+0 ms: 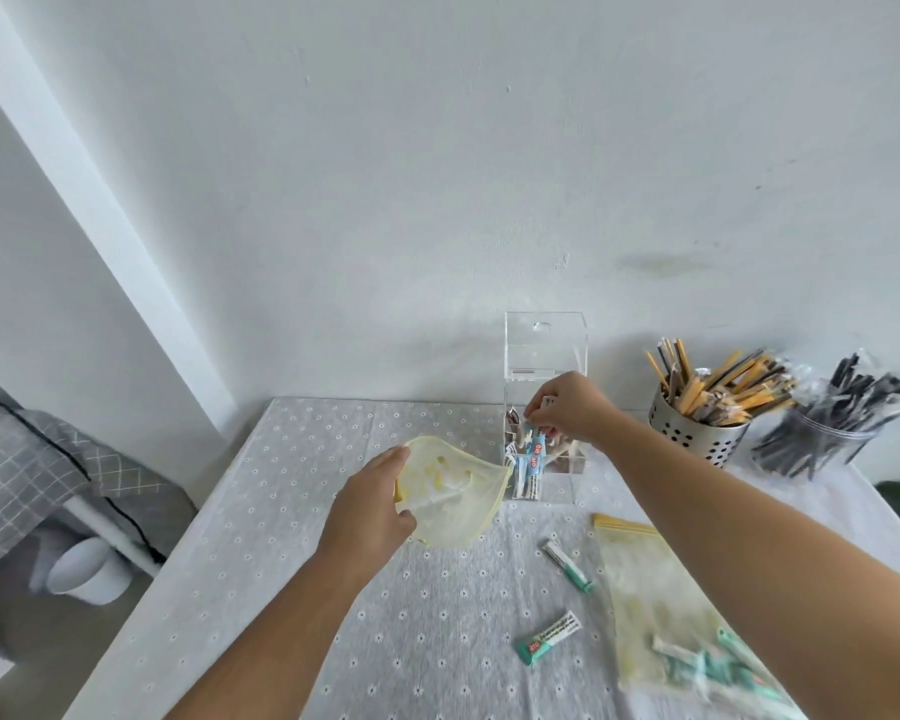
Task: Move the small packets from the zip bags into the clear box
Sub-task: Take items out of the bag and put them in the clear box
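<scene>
At a cloth-covered table (437, 641) against a white wall, the right hand (567, 407) pinches blue packets (533, 449) over the clear box (544, 407), apparently lowering them in. The left hand (370, 511) grips an emptied zip bag (453, 496). Next, likely: release, then gather the loose green packets (549, 636) and second zip bag (661, 605).

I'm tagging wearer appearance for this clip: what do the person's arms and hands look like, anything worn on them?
Both forearms are bare as far as the frame shows, with no sleeves in view. The left hand and right hand wear no gloves, and no watch, bracelet or ring is visible. Fingernails are too small to judge.
</scene>
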{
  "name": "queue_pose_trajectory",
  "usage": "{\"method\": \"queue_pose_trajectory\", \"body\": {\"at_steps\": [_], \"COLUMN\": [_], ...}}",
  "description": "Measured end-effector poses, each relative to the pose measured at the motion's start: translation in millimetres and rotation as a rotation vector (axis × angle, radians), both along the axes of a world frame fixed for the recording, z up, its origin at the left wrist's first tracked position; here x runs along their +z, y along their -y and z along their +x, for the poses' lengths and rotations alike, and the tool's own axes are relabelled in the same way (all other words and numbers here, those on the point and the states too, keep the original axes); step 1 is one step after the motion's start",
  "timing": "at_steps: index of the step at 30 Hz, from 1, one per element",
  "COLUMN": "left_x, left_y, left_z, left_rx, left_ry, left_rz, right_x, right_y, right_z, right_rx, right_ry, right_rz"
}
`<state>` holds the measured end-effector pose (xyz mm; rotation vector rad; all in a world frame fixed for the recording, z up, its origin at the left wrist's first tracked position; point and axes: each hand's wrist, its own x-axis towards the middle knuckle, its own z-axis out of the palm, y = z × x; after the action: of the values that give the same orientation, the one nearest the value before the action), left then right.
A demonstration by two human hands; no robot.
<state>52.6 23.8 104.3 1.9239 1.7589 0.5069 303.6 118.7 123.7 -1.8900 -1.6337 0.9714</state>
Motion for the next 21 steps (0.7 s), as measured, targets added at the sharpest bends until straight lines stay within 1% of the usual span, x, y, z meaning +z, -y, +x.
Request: {"method": "queue_pose_trajectory", "body": {"at_steps": [9, 17, 21], "left_x": [2, 2, 0], "left_y": [-4, -16, -18], "left_z": [2, 3, 5], "left_rx": [0.004, 0.02, 0.02], "left_ry": [0.04, 0.055, 0.051], "left_rz": [-0.007, -0.012, -0.022], "right_x": [-16, -31, -38], "right_y": [-28, -40, -39], "right_z": [-5, -4, -6], "right_rx": [-0.013, 0.076, 0.142], "right_ry": [0.135, 0.242, 0.394], "right_rz": [-0.063, -0.121, -0.08]}}
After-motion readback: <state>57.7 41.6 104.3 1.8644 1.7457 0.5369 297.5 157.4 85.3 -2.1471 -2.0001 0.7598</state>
